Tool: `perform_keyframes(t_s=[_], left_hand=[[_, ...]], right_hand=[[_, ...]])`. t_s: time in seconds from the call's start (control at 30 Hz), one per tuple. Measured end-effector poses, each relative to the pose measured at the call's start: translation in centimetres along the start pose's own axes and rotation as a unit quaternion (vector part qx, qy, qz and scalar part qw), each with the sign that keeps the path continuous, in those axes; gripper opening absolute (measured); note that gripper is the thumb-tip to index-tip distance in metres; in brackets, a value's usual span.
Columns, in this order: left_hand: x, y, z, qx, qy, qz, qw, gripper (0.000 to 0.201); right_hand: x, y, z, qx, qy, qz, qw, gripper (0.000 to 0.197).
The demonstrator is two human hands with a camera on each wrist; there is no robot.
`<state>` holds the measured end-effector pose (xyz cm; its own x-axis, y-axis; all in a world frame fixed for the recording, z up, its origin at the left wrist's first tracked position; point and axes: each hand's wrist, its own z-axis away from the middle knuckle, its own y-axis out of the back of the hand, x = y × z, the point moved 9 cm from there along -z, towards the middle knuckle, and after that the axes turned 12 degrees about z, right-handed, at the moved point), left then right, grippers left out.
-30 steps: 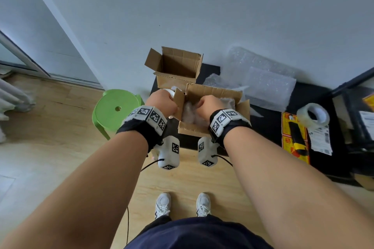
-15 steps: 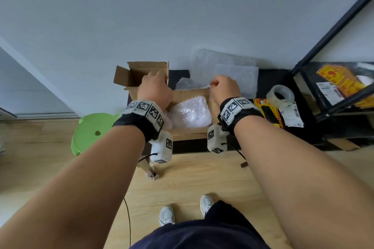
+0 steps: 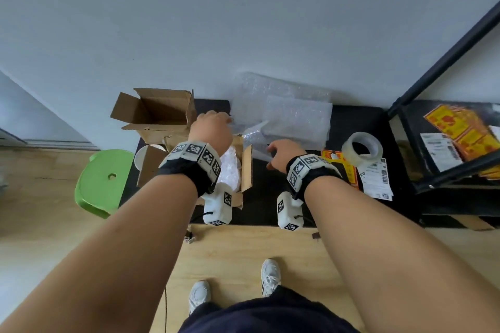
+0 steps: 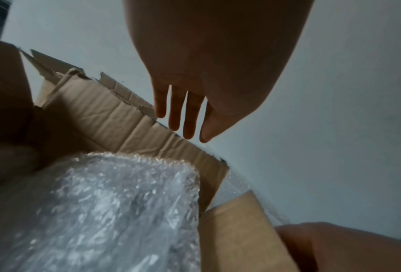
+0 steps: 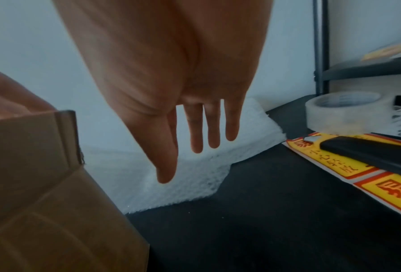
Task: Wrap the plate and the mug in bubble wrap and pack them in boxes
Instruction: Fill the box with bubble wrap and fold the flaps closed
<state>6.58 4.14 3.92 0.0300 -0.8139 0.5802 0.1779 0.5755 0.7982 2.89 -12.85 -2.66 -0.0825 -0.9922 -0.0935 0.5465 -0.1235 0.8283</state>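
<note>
A bubble-wrapped bundle [image 3: 230,167] [image 4: 113,211] lies inside the near cardboard box [image 3: 246,167] [image 4: 124,119]. My left hand [image 3: 212,127] [image 4: 183,127] hovers over the box's far wall with straight fingers and holds nothing. My right hand [image 3: 281,151] [image 5: 198,147] is outside the box, to its right. It hangs open above the loose bubble wrap sheets [image 3: 295,119] [image 5: 194,174]. A white round rim [image 3: 140,157] shows behind the box's left flap; I cannot tell whether it is the mug or the plate. A second box [image 3: 159,113] stands open at the back left.
A tape roll [image 3: 362,147] [image 5: 343,110] and a yellow pack with a black cutter [image 3: 341,167] [image 5: 357,165] lie right of my right hand on the black table [image 3: 265,197]. A black shelf [image 3: 443,143] stands at the right. A green stool [image 3: 102,181] sits at the left.
Both hands have lifted off the bundle and the box's flaps. The left hand has gone to the far wall; the right hand has moved right, out over the bubble wrap sheets.
</note>
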Motion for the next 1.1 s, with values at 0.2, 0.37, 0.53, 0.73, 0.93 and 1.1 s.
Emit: perform_keyframes(t_s=[0.2, 0.37, 0.53, 0.73, 0.93, 1.1], left_hand=[[-1.3, -0.9, -0.3, 0.019, 0.063, 0.029, 0.997, 0.036], [-0.7, -0.2, -0.5, 0.028, 0.086, 0.079, 0.993, 0.046], [1.1, 2.3, -1.2, 0.059, 0.09, 0.153, 0.982, 0.053], [2.7, 6.0, -2.0, 0.082, 0.111, 0.309, 0.941, 0.07], [4.9, 9.1, -1.7, 0.092, 0.051, 0.393, 0.913, 0.005], [5.5, 11.4, -1.8, 0.101, 0.048, 0.495, 0.862, 0.007]], right_hand=[[-0.1, 0.4, -2.7, -0.018, 0.057, 0.036, 0.998, 0.025], [0.3, 4.7, -2.8, 0.079, 0.061, -0.064, 0.993, 0.028], [0.3, 11.1, -1.8, 0.181, 0.084, -0.156, 0.967, 0.029], [2.0, 17.6, -0.1, 0.255, 0.083, -0.336, 0.903, 0.029], [4.9, 19.4, 1.0, 0.249, 0.031, -0.556, 0.792, 0.009], [3.1, 17.8, 1.0, 0.146, 0.082, -0.59, 0.79, 0.044]])
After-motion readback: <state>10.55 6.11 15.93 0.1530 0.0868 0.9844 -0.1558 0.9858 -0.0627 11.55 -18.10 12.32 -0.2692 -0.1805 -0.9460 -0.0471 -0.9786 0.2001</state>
